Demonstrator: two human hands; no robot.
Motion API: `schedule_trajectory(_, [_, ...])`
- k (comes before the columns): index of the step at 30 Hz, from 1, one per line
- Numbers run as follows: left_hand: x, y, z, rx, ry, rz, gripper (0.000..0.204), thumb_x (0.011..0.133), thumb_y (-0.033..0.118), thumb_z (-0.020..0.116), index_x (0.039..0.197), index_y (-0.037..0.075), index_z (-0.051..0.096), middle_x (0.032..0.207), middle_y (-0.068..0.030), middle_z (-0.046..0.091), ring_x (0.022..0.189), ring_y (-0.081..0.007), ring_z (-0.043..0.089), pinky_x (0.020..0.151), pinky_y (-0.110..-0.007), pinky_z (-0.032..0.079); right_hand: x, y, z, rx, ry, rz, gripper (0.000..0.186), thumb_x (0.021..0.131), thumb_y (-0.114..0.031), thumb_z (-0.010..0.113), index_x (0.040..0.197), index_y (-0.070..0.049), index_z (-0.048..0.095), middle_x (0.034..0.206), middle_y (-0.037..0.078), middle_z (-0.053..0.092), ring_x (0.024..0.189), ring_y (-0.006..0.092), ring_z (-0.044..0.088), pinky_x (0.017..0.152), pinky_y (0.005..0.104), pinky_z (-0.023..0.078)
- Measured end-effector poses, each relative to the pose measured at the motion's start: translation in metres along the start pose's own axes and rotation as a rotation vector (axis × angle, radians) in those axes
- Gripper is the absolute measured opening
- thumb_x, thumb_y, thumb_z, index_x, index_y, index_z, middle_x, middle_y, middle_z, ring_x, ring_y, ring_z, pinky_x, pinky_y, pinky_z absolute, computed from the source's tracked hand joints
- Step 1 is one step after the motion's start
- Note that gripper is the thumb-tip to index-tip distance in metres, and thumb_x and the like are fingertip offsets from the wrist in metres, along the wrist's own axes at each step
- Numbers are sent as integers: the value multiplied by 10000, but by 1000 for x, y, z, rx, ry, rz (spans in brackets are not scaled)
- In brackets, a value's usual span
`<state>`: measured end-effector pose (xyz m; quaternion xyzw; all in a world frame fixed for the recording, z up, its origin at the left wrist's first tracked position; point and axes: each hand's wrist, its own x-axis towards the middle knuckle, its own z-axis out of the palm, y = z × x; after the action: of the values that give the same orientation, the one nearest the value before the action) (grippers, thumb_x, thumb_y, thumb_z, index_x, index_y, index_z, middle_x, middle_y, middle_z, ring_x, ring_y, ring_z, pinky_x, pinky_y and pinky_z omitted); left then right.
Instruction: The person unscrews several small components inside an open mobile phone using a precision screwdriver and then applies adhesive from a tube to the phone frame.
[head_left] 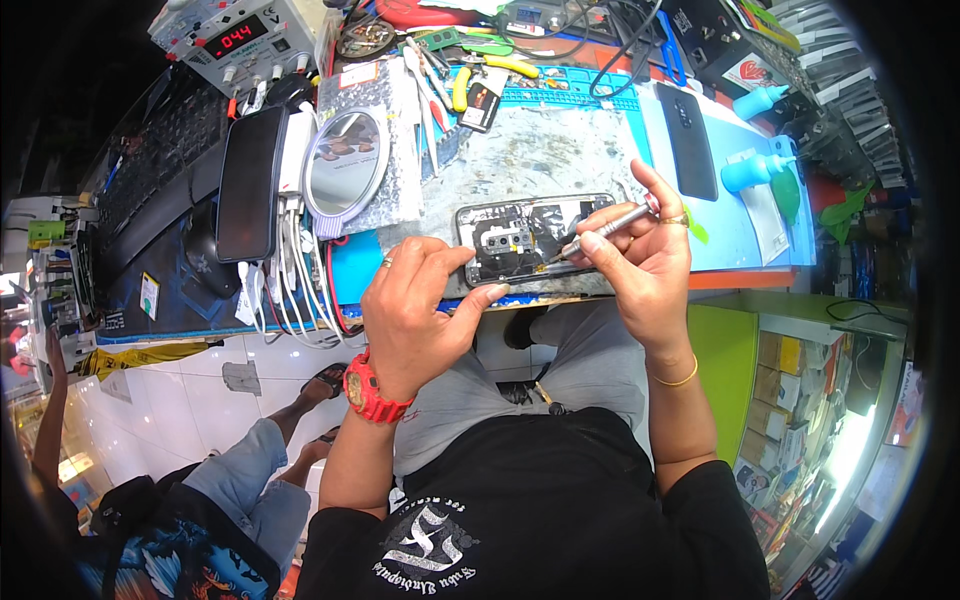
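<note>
An opened smartphone (pixel 510 241) with exposed inner parts lies at the front of the worn grey work mat (pixel 530 150). My left hand (pixel 420 300), with a red watch at the wrist, grips the phone's left end, thumb against the lower edge and fingers at its side. My right hand (pixel 640 270) holds a slim silver screwdriver (pixel 610 228) in a pinch, index finger raised near its cap, with the tip down in the lower right part of the phone's insides.
A dark phone (pixel 250 185), round mirror (pixel 345 165) and white cables lie left. Behind are tools (pixel 430 100) and a power supply (pixel 240 50). A second phone (pixel 685 140) and blue bottles (pixel 750 172) stand or lie right. Another person's leg (pixel 260 470) is at lower left.
</note>
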<state>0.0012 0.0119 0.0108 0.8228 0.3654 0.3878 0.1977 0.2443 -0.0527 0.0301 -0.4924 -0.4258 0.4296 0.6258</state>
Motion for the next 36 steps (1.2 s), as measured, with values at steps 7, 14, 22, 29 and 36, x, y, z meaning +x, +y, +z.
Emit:
schedule_trajectory(7, [-1,0,0,-1,0,-9,453,709,190,987,1064,21,762,972,-126,702,834,-295,689,711,-397,534,-1,0,-1,-11,2,2,809,992,94,703,1644,-8,235,1109,138,702,997,144,704,899,309,601])
schedule_trajectory(14, [0,0,-1,6,2,4,452,707,192,988,1060,25,760,972,-125,702,833,-299,689,709,-397,532,-9,-5,5,-267,-15,-145,803,967,79,742,1624,-2,287,1077,152,736,894,143,735,798,294,609])
schedule_trajectory(22, [0,0,0,7,6,-1,456,702,194,987,1063,35,757,974,-123,699,830,-307,687,707,-402,532,-5,-20,23,-879,-226,-766,662,872,12,839,1471,16,556,1147,172,772,835,292,777,705,365,618])
schedule_trajectory(29, [0,-1,0,12,14,3,454,698,188,985,1064,42,759,972,-121,699,829,-309,687,708,-402,534,-3,-30,28,-862,-228,-610,644,872,77,784,1480,-4,586,1118,185,784,845,305,769,705,400,610])
schedule_trajectory(36, [-1,-1,0,6,13,4,454,701,199,984,1065,47,761,970,-121,699,827,-307,687,700,-404,527,0,-29,27,-772,-226,-601,665,841,107,803,1467,15,599,1187,191,776,877,315,792,721,391,631])
